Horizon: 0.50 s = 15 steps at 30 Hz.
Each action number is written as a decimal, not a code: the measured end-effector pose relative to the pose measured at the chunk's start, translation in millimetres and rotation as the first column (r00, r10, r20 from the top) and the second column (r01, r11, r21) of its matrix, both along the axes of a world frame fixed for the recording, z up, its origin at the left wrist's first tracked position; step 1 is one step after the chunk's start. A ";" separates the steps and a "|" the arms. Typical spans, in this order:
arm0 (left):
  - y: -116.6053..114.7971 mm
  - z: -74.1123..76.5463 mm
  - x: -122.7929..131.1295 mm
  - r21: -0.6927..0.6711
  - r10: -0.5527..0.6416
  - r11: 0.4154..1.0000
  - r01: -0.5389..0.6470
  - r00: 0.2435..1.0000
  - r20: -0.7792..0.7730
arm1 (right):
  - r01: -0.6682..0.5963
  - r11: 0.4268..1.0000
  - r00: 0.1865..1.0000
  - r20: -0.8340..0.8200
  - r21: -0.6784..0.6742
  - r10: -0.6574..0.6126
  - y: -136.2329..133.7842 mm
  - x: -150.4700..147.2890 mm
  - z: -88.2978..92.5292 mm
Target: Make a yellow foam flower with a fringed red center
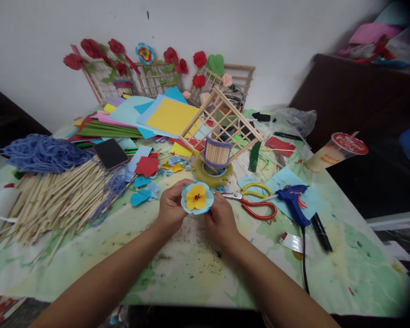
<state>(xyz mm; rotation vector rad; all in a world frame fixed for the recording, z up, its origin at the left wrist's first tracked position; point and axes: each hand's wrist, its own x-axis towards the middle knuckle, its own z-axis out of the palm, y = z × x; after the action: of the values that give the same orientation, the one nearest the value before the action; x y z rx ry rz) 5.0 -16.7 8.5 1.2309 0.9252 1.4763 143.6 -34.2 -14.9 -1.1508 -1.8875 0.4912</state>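
Between both hands is a paper flower [195,198] with light-blue outer petals, a yellow inner layer and a small red centre. My left hand [171,203] grips its left edge, fingers closed. On the other edge, my right hand [222,217] pinches it, with the fingertips partly hidden behind the petals. Just right of that hand lie scissors [259,209] with one yellow and one red handle. Behind the flower stands a wooden stick lattice [222,123] with a small stick basket [217,152] on it, resting by a roll of tape [205,175].
Bamboo sticks [51,200], blue yarn [44,152] and a phone [111,154] lie left. Coloured paper [174,114] is stacked behind. To the right are a blue glue gun [294,200] with its cord, a black marker [321,232] and a tilted drink cup [336,150]. Finished lattices with flowers line the wall.
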 end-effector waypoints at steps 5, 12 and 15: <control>4.5 -5.8 -1.1 0.058 -0.010 0.998 0.008 0.999 0.036 | -0.013 1.000 1.000 0.010 -0.025 0.013 0.4 -0.4 -1.4; 9.8 -13.8 -4.5 0.121 -0.081 0.989 0.088 0.995 -0.064 | -0.001 1.000 1.000 0.027 -0.030 0.002 2.7 -1.2 -5.1; 10.1 -11.2 -5.6 0.151 -0.053 0.986 0.072 0.991 -0.126 | 0.002 0.999 1.000 0.031 -0.038 -0.001 3.2 -1.6 -5.8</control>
<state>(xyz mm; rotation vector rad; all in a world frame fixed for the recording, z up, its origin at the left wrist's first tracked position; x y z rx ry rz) -0.6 -6.6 -2.7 1.4650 0.8560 1.4584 142.1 -31.1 -20.7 -1.1902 -1.9111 0.5130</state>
